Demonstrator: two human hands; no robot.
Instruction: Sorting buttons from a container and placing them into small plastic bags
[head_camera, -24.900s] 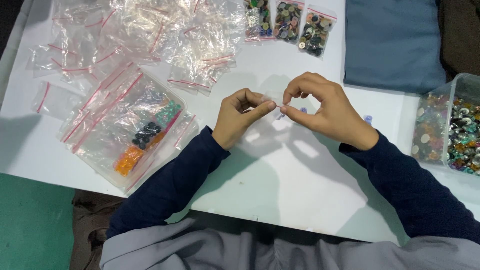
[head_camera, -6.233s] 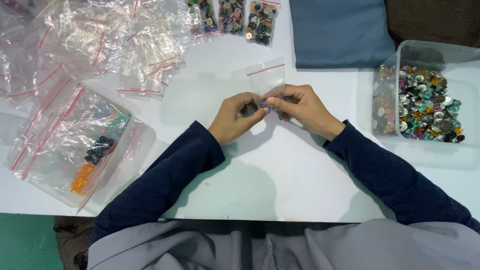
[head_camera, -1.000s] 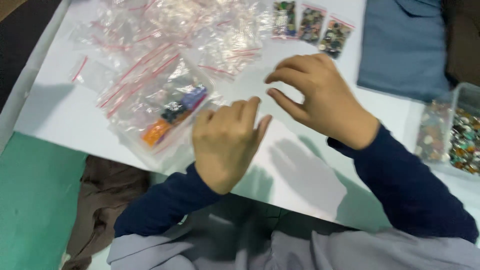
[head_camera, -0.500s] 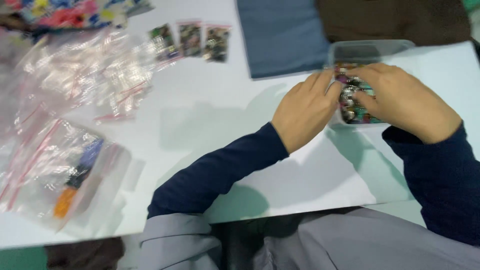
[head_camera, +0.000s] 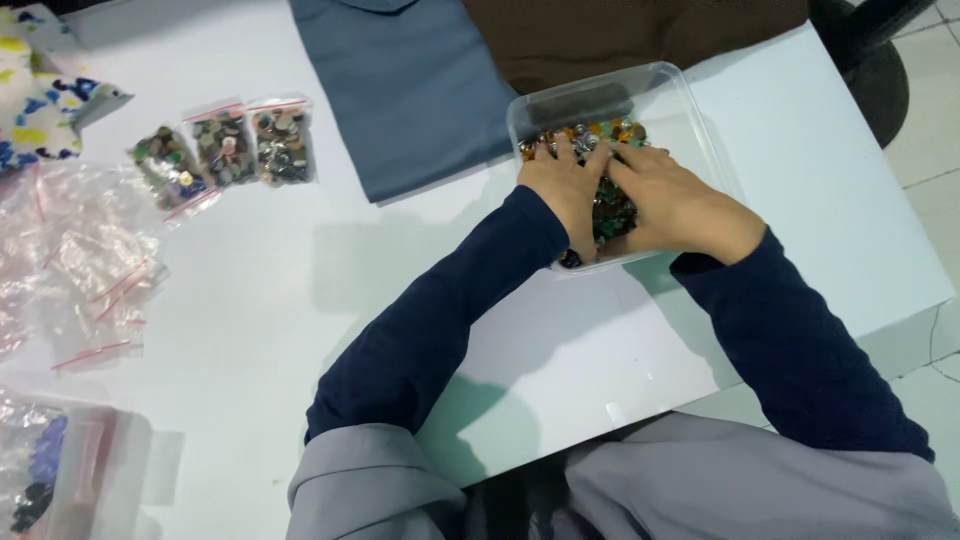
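- Left hand (head_camera: 563, 190) and right hand (head_camera: 678, 200) both palm-down inside the clear plastic tub (head_camera: 690, 105), resting on the mixed coloured buttons (head_camera: 608, 205).
- Fingers spread a bit over the pile; can't tell if any button is pinched, tips hidden.
- Tub sits at the table's (head_camera: 300, 300) right side, touching blue cloth (head_camera: 400, 90).
- Three filled small bags (head_camera: 225, 145) far left, w/ empty bags (head_camera: 95, 270) below.

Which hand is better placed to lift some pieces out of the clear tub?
Right, probably. The right hand lies flat over most of the coloured pieces in the clear tub; the left hand sits at the tub's near-left edge, covering fewer.
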